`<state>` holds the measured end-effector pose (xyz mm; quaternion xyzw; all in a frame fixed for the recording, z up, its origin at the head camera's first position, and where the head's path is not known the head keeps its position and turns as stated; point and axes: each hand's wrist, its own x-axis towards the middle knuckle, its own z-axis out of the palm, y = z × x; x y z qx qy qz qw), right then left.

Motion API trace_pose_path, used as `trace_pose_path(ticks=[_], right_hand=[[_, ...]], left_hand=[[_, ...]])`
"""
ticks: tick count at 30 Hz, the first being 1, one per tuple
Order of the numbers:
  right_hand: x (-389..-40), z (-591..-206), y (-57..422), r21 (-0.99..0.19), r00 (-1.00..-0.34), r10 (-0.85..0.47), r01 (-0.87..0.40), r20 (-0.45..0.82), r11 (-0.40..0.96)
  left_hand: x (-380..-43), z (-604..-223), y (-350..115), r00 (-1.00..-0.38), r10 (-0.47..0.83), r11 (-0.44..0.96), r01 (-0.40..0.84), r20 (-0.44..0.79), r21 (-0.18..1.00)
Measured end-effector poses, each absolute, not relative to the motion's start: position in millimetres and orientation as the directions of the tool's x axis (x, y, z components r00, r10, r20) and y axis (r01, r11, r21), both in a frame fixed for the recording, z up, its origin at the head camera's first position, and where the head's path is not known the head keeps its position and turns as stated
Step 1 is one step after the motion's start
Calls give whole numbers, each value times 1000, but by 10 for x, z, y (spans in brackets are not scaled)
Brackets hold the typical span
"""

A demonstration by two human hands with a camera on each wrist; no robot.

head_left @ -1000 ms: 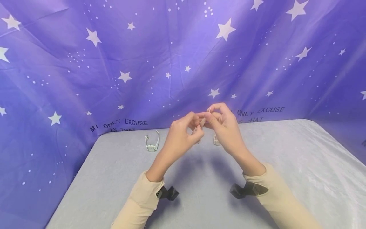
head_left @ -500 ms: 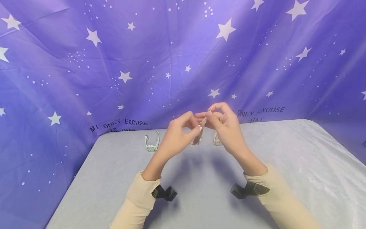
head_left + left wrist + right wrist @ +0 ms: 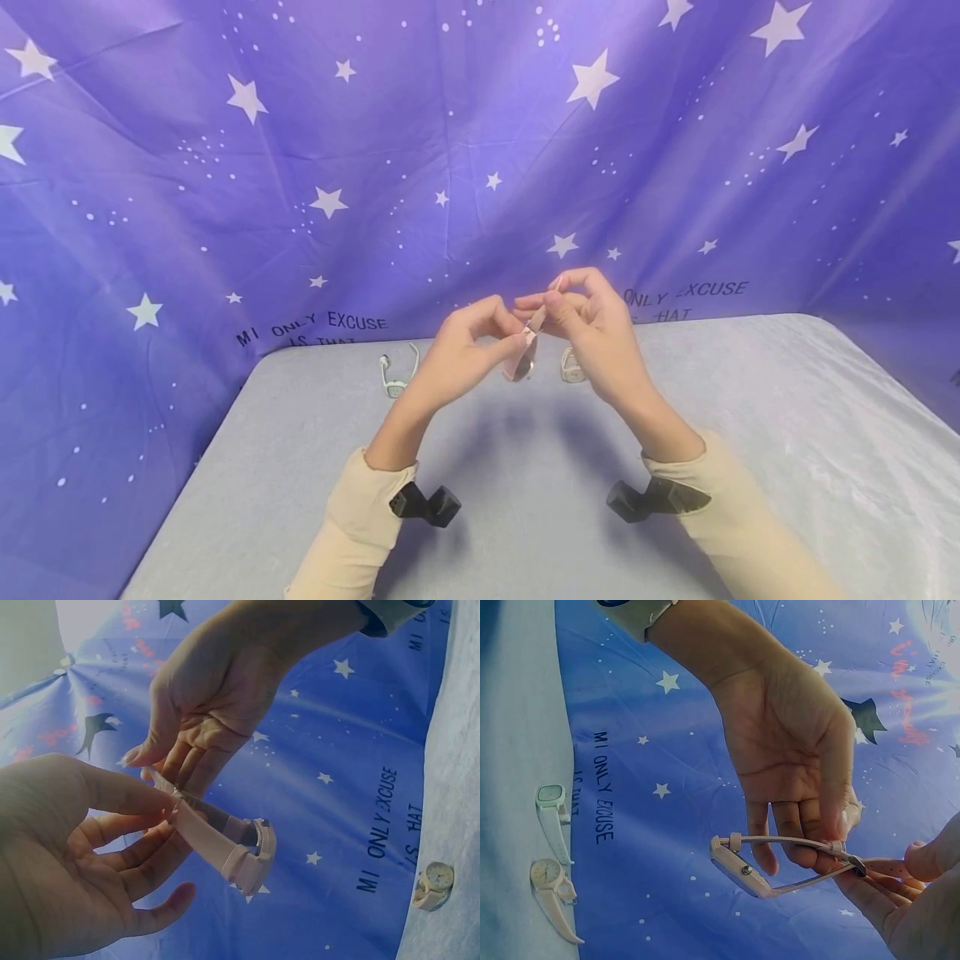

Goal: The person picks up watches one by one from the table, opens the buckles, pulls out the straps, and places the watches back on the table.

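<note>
A pink wristwatch (image 3: 517, 368) hangs in the air between both hands, its strap looped through the buckle. My left hand (image 3: 468, 350) pinches the strap at the buckle between thumb and fingers. On the other side, my right hand (image 3: 600, 337) pinches the strap's free end, which sticks out past the buckle. The right wrist view shows the watch case (image 3: 739, 868) from its side, with the crown visible, at the far end of the loop. In the left wrist view the pink band (image 3: 206, 844) slants down from the fingertips.
On the grey cloth-covered table (image 3: 525, 517) lie a mint-green watch (image 3: 395, 388) at the left and a cream watch (image 3: 572, 368) beyond the right hand. A purple star-patterned curtain (image 3: 450, 125) hangs right behind the table's back edge.
The left hand has shifted slightly left and its fingers have moved, so the watch, earlier mostly hidden, now shows below them. The right hand stays nearly in place, pinching the strap end.
</note>
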<state>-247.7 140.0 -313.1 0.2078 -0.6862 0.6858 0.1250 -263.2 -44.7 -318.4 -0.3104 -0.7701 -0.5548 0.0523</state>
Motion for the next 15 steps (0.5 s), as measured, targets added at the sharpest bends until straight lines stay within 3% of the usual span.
trace_pose_path(ticks=[15], right_hand=[[-2460, -3111, 1407, -887, -881, -107, -461, 461, -28]], left_hand=[[-2650, -3163, -507, -833, 438, 200, 457, 338, 867]])
